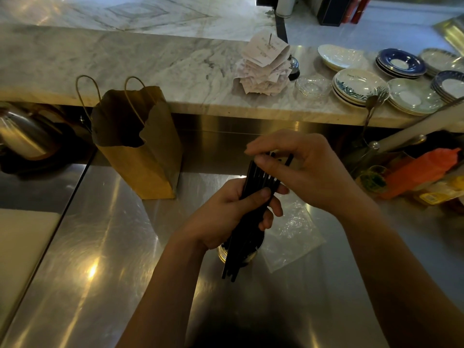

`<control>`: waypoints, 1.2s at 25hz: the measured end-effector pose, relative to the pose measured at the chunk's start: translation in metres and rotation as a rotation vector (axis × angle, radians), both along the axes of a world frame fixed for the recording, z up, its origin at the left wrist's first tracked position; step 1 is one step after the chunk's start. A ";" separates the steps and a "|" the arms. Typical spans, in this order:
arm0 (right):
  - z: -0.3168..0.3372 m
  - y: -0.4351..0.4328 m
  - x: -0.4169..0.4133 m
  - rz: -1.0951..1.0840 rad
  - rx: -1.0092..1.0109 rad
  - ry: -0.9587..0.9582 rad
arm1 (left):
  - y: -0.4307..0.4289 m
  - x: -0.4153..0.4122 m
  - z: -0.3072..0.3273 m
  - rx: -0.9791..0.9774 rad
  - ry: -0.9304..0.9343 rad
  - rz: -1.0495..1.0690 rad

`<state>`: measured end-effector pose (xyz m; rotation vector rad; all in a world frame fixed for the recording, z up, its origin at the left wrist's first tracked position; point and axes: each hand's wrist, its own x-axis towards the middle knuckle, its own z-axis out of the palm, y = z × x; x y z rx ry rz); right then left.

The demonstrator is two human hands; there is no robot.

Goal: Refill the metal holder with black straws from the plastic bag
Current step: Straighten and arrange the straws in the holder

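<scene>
Black straws (253, 182) bunched in left hand (233, 209) grip over metal holder (222, 252) (mostly hidden), right hand (296, 169) pinching their tops. Next: squaring ends, lowering in.

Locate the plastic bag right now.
Head view, lower centre-right: the plastic bag lies flat on the steel counter, right of the metal holder, under the hands.

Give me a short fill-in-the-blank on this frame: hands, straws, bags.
1. The left hand grips a bundle of ____ straws.
2. The right hand pinches the straws' ____ ends.
3. The metal holder stands directly below the ____ hand.
4. The paper bag stands to the ____ of both hands.

Missing words: black; upper; left; left
</scene>
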<state>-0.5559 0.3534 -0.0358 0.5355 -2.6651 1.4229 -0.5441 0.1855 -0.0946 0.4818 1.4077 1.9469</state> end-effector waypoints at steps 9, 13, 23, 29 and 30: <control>-0.004 -0.003 -0.001 -0.047 0.073 0.006 | -0.002 0.001 -0.003 0.014 -0.029 0.032; -0.008 -0.006 0.001 -0.087 0.074 0.015 | 0.000 0.001 -0.002 -0.052 0.014 0.028; -0.050 -0.008 0.026 -0.232 -0.249 -0.243 | -0.006 -0.004 -0.012 -0.045 0.250 0.564; -0.104 -0.015 0.044 -0.068 -0.058 -0.458 | 0.008 0.006 -0.045 -0.190 0.356 0.626; -0.109 -0.016 0.046 -0.075 -0.022 -0.444 | 0.011 0.009 -0.050 -0.217 0.353 0.622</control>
